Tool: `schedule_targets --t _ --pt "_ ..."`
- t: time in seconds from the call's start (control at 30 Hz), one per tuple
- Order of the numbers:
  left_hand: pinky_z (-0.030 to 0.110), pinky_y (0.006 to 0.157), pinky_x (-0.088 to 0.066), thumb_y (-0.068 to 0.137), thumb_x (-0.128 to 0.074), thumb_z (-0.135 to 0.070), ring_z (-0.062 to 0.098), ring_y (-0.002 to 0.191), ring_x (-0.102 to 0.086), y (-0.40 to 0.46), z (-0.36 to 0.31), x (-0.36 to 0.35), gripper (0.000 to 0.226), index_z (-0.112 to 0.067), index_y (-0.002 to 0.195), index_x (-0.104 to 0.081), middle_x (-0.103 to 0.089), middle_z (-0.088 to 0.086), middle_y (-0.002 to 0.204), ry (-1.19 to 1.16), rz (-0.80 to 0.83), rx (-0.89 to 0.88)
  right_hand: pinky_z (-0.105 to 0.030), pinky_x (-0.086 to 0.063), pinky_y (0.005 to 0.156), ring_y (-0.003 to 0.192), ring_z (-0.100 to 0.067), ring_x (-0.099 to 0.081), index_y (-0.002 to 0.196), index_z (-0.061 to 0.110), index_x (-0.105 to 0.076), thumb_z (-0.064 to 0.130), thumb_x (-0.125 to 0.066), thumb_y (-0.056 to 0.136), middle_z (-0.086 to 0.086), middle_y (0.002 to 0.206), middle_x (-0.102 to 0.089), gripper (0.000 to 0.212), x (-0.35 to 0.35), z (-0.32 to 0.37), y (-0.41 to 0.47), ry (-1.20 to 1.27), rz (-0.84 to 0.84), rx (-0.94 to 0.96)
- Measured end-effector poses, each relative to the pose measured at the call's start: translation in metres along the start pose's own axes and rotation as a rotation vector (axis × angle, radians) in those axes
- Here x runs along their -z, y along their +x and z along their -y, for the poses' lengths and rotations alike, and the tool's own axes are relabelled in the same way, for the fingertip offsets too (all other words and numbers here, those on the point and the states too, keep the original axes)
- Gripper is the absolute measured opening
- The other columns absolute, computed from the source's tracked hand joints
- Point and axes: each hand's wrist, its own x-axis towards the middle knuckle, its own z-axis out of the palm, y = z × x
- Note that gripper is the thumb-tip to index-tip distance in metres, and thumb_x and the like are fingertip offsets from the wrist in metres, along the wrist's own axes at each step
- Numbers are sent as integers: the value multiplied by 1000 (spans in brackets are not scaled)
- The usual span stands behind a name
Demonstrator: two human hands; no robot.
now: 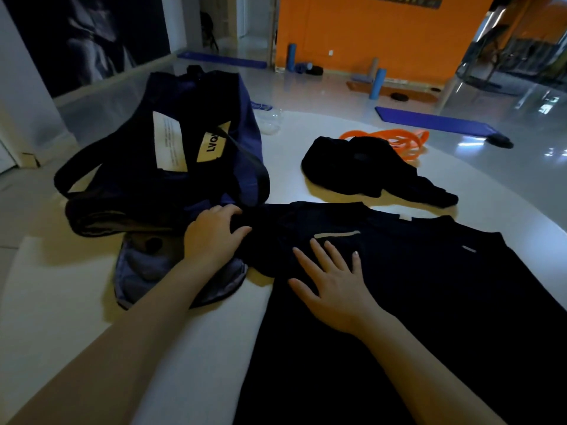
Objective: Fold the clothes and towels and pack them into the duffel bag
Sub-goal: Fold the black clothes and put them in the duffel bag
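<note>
Left hand (214, 233): I see it gripping the sleeve of the black shirt (414, 286).
Right hand (333, 285): flat, fingers spread, pressing that shirt.
Shirt: spread on white table (61, 302).
Duffel bag (171, 154): just left.

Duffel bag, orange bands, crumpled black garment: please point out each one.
duffel bag (196, 96): head view, blue side panel.
orange bands (399, 139): head view, middle loops.
crumpled black garment (352, 167): head view, middle of the heap.

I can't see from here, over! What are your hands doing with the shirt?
Left hand gripping the black shirt sleeve. Right hand flat on shirt. Shirt unfolded on table. Duffel bag beside it, nothing blocking.
</note>
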Motion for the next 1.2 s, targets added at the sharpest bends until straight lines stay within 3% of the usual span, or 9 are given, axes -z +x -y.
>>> schedule_targets --t 0.13,0.27,0.53,0.67,0.8,0.97,1.03,1.1,1.2 --pt "28 77 -40 90 -64 -25 21 94 -56 4 0 7 23 -8 104 -66 -60 6 99 -246 -80 2 -52 17 112 145 -13 18 145 49 10 75 2 75 10 159 13 75 2 -2 -13 14 -21 4" --pt "27 71 -43 97 -54 -26 17 90 -55 12 -9 29 12 -15 103 -54 -56 -2 91 -806 6 205 -52 17 114 143 -7 19 144 51 8 71 -4 83 18 156 13 66 4 6 -23 -13 -27 130" --pt "16 39 -41 89 -66 -22 5 45 -53 41 -24 77 23 -18 108 -53 -57 5 106 -728 -24 73 -51 14 114 144 -9 14 147 49 -4 68 -14 89 15 159 5 62 4 9 -18 51 38 122" --pt "24 69 -47 88 -66 -30 16 95 -58 16 -8 64 40 -21 125 -52 -55 4 118 -733 149 207 -49 0 118 145 -9 -7 146 44 -22 62 -30 94 14 157 -14 56 14 8 -16 146 -68 77" --pt "31 85 -47 89 -65 -22 16 105 -52 -12 5 41 40 -18 127 -53 -53 -2 112 -584 101 183 -49 -12 118 142 -11 -20 144 40 -31 56 -40 94 12 153 -26 53 19 9 -13 169 -98 104" --pt "31 91 -49 89 -62 -6 14 96 -59 -11 -41 49 18 -15 105 -64 -60 -8 97 -617 -129 -194 -23 -45 92 109 -3 -52 133 28 -48 35 -53 94 10 126 -53 39 40 5 -19 525 -347 20" --pt "29 89 -51 88 -64 -8 11 97 -60 -25 -75 50 30 -15 117 -61 -62 -3 107 -589 39 -430 -12 -47 66 81 1 -56 126 26 -51 26 -50 97 11 107 -58 30 51 -4 -25 802 -440 -112" --pt "20 93 -48 89 -64 -20 6 110 -55 -49 -91 42 52 -27 137 -46 -55 -3 128 -397 341 -659 -13 -47 57 72 -2 -57 121 25 -51 22 -45 99 11 99 -58 23 57 -23 -32 955 -498 -221" --pt "17 97 -40 90 -60 -36 6 117 -48 -76 -67 22 49 -29 137 -47 -54 -7 131 -294 272 -744 -20 -45 63 82 -5 -58 116 28 -50 34 -44 99 8 104 -58 19 58 -49 -41 901 -378 -330"
